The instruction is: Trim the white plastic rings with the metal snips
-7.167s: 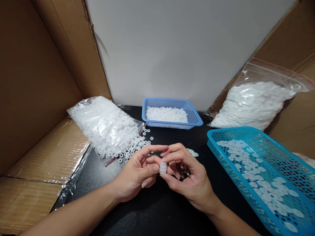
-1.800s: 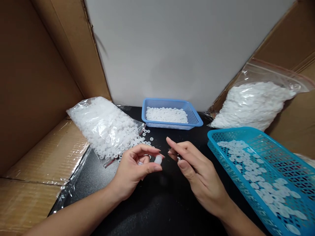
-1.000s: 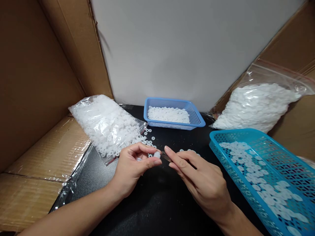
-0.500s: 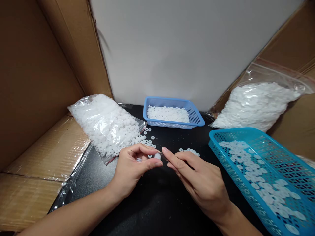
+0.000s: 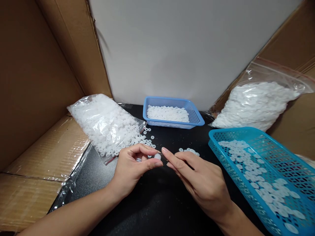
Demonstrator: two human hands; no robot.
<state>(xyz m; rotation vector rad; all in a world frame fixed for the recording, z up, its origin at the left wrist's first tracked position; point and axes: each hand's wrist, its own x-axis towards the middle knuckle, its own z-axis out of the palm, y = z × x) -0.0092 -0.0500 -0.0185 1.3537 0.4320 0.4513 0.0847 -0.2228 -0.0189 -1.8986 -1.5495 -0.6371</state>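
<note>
My left hand (image 5: 134,164) pinches a small white plastic disc (image 5: 157,157) between thumb and forefinger. More white rings (image 5: 139,160) show inside its curled fingers. Facing it, my right hand (image 5: 199,177) is closed, its forefinger stretched along a thin, dark, blade-like tool (image 5: 163,153). The tip of this tool meets the disc's upper edge; most of it is hidden by the fingers. Loose white rings (image 5: 148,142) lie just beyond my left hand, spread at the mouth of a clear bag (image 5: 105,124) full of them. A small group of white rings (image 5: 189,151) sits behind my right hand.
A blue basket (image 5: 173,125) of small white rings stands at the back of the black table (image 5: 147,206). At right is a teal basket (image 5: 236,167) with flat white discs. Behind it leans a filled zip bag (image 5: 256,101). Cardboard walls (image 5: 73,46) flank a white panel (image 5: 184,42).
</note>
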